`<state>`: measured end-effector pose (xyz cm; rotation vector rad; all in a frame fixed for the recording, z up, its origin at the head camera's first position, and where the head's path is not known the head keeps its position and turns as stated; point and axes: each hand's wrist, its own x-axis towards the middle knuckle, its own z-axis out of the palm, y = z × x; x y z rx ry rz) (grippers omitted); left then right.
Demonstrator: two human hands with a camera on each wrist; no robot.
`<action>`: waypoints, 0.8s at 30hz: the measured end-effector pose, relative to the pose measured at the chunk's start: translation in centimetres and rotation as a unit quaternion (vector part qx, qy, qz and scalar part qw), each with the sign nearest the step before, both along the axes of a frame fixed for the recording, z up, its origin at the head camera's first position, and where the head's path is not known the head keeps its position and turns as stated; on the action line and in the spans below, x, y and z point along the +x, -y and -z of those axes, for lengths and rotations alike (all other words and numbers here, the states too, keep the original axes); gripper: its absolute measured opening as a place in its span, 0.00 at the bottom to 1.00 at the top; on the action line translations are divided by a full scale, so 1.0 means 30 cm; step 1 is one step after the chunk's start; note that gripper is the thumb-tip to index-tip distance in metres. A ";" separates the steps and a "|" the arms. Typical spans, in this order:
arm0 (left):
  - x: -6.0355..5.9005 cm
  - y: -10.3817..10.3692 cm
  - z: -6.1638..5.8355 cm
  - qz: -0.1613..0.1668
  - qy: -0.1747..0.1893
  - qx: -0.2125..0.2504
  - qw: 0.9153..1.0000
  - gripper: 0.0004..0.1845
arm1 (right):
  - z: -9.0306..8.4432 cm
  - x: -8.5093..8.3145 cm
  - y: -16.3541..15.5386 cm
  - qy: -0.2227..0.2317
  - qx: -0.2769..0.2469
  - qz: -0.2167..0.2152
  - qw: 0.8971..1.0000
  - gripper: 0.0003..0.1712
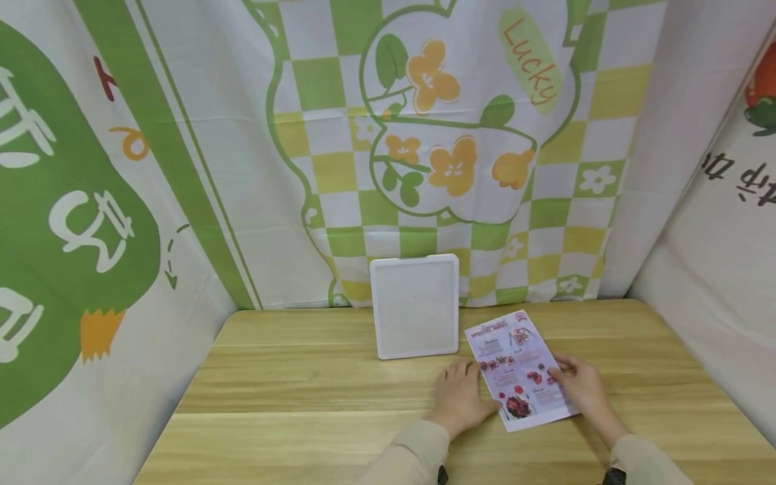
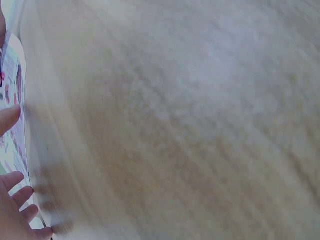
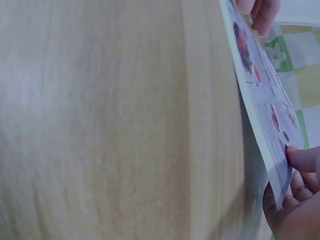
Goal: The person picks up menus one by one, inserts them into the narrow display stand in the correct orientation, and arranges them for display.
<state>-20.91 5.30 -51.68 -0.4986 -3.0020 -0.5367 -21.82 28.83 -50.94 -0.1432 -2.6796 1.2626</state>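
Both hands [image 1: 461, 397] [image 1: 582, 387] on menu flyer [image 1: 520, 369], right wrist view shows its edge lifted

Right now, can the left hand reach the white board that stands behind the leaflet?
Probably yes. The left hand rests at the leaflet's left edge, and only bare table lies between it and the white board.

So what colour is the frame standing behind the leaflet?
White frame, pale grey panel; clearest in the head view.
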 end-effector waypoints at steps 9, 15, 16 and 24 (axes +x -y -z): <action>-0.020 0.018 0.000 -0.029 0.002 0.104 0.994 0.32 | -0.029 0.035 0.019 -0.014 -0.095 0.031 0.995 0.21; -0.027 0.027 -0.019 -0.046 -0.009 0.194 0.980 0.19 | -0.051 0.063 0.042 -0.038 -0.124 0.041 0.991 0.20; -0.028 0.030 -0.023 -0.049 -0.005 0.213 0.976 0.18 | -0.055 0.068 0.047 -0.044 -0.130 0.040 0.990 0.20; -0.024 0.059 -0.059 -0.057 0.023 0.292 0.954 0.13 | -0.078 0.088 0.081 -0.074 -0.150 0.035 0.985 0.18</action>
